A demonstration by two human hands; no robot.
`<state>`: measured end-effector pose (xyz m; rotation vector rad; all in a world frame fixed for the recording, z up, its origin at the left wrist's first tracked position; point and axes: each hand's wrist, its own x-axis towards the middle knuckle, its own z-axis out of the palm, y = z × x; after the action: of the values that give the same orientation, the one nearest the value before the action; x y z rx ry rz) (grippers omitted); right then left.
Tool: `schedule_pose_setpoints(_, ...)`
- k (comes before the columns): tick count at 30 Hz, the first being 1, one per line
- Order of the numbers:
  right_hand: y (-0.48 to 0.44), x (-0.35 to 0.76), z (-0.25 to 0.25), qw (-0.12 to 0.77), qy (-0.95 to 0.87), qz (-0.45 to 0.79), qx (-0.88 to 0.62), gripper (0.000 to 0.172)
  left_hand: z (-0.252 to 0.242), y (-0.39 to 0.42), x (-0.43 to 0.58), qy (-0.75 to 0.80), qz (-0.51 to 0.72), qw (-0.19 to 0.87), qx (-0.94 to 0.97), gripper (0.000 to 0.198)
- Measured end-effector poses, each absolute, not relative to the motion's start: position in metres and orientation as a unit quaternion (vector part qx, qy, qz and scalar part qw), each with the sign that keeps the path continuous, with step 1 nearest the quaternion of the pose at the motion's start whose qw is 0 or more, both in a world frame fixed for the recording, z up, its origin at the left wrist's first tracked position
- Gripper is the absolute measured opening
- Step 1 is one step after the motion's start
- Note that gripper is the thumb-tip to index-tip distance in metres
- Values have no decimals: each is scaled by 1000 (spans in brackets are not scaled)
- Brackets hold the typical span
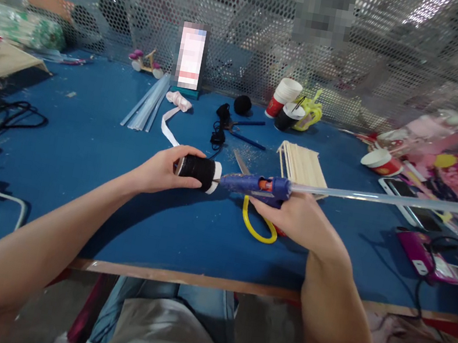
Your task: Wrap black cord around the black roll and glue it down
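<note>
Wrapped around a spool of black cord [196,172] is my left hand [161,168], holding it on its side above the blue table. The spool's white end faces right. In my right hand [298,216] is a blue glue gun [259,185], gripped with its nozzle at the spool's white end. A long clear glue stick [379,198] sticks out of the gun's back. Under the gun lie scissors with a yellow handle [257,231], their blade partly showing. A white ribbon [169,126] runs from a pink-white roll down behind the spool.
Behind lie glue sticks [147,104], blue-handled pliers [245,130], a black ball [242,105] and paper cups [284,98]. A wooden stick panel [303,164] sits beyond my right hand. A phone [412,204] and purple power strip [429,257] lie right. Perforated metal screens the back.
</note>
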<state>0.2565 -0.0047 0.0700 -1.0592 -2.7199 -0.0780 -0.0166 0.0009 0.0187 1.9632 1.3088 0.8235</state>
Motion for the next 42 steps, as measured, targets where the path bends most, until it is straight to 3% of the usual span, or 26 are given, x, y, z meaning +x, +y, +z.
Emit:
schedule_pose_setpoints(15,-2,253,69,192,-862,73,-463,19,17,1,-17,425,333,314,781,51)
schedule_pose_setpoints(42,-3,253,73,206,-870,99,-438,23,21,0,-18,375,340,251,825,46)
